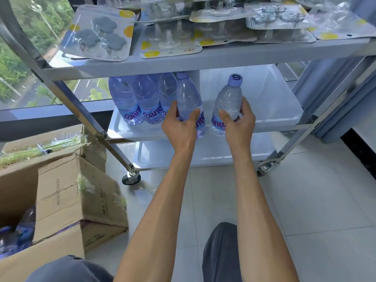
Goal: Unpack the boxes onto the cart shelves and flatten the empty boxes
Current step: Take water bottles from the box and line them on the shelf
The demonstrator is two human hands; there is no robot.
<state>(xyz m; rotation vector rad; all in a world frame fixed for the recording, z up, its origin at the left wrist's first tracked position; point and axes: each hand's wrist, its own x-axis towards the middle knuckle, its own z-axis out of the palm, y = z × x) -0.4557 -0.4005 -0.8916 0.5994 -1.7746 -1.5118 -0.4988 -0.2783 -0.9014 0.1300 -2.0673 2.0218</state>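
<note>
The left hand (pixel 179 123) is curled round the lower body of one bottle (pixel 188 102), thumb on the left, fingers wrapping the front. The right hand (pixel 238 121) grips a second bottle (pixel 227 104) the same way; this one leans a little to the right, its cap (pixel 235 80) tipped toward the camera. Both bottles are at the front of the middle shelf (pixel 264 102) of the cart (pixel 67 92); whether their bases already rest on it I cannot tell.

Just left of the held pair on that shelf stands a row of bottles (pixel 140 98), touching one another. To the right of the pair the shelf is bare. The top shelf (pixel 203 60) above carries overlapping blister packs (pixel 97 35). The bottom shelf (pixel 213 155) shows nothing on it.

Left of the cart, on the floor, sits an open box (pixel 61 196) with more bottles visible inside at its lower corner; behind it is another box (pixel 40 143) with torn plastic on top.

As I judge it, unpacking is partway: one shelf filled, the middle one started, bottles left in the box, and no box flattened.
</note>
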